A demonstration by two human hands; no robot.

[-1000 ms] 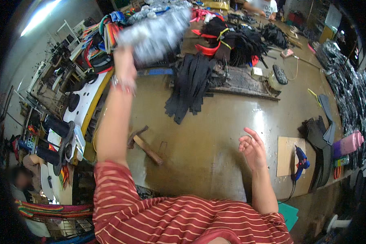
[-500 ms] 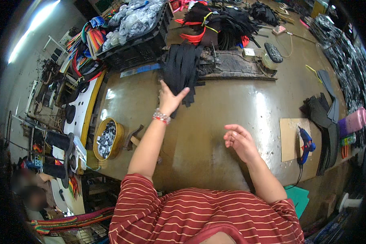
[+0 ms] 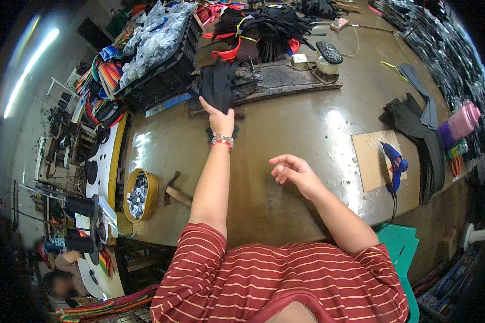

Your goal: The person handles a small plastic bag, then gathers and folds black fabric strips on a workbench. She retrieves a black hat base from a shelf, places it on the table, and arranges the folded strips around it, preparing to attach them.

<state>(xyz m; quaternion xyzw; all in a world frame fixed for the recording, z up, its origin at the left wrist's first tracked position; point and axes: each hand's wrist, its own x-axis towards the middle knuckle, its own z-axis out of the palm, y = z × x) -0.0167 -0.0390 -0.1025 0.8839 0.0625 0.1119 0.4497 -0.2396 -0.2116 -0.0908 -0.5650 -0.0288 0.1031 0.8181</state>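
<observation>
My left hand [image 3: 220, 119] rests on a bundle of flat black fabric strips [image 3: 217, 83], with index finger and thumb parted around it. The other fingers are out of sight, and strip ends stick out beside the wrist. The bundle lies at the left end of a long, dark, worn board [image 3: 285, 81], against the black crate. Above the bare tabletop hovers my right hand [image 3: 295, 173], empty, its fingers loosely bent and apart. Left of my forearm lies a hammer [image 3: 173, 191], next to a yellow tub [image 3: 152, 207] of small shiny grey pieces.
A black crate [image 3: 156, 75] of plastic-bagged parts stands far left. At right, a blue glue gun [image 3: 396, 167] lies on cardboard [image 3: 365, 161] near dark strips [image 3: 431, 156] and a pink-purple bottle [image 3: 461, 125]. A lidded jar [image 3: 328, 63] stands behind the board. Another person sits lower left.
My left hand has shifted further onto the strips, and the bundle now lies over the board's left end. My right hand has moved a little left. The whole view has shifted.
</observation>
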